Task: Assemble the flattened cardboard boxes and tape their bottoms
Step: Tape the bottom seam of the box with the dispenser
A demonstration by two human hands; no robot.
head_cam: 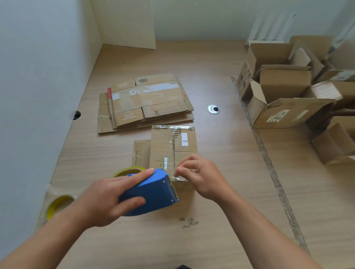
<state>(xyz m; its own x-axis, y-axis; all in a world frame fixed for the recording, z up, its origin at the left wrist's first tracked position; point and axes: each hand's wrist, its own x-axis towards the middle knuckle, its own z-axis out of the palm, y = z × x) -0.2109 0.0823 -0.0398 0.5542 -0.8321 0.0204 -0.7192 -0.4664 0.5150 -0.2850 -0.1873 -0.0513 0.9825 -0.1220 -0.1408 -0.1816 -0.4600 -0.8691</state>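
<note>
Tabletop: pale wood-grain tabletop (219, 204), shut in by white partition walls on the left and far sides; the work sits near its middle.
Box in work: small brown cardboard box (162, 146), stood up in the near centre with its closed flaps facing up. A shiny strip of clear tape (174, 141) runs along the flap seam from the far edge toward the near edge.
Right hand: right hand (202, 176), fingers curled, thumb and forefinger pinching the clear tape at the box's near edge.
Left hand: left hand (104, 199), wrapped round the blue plastic tape dispenser (153, 192), whose toothed blade is at the box's near edge.
Flat stack: flattened brown cardboard boxes (147, 102) lie piled just beyond the small box, not yet opened up.
Assembled pile: open brown cardboard boxes (285, 102) crowd the far right, well apart from the work.
Spare roll: yellow-cored tape roll (59, 205) at the near left edge.
Progress: partly done, by my reading. Several boxes stand formed, this one's seam looks nearly taped, and the flat stack is left to do.
</note>
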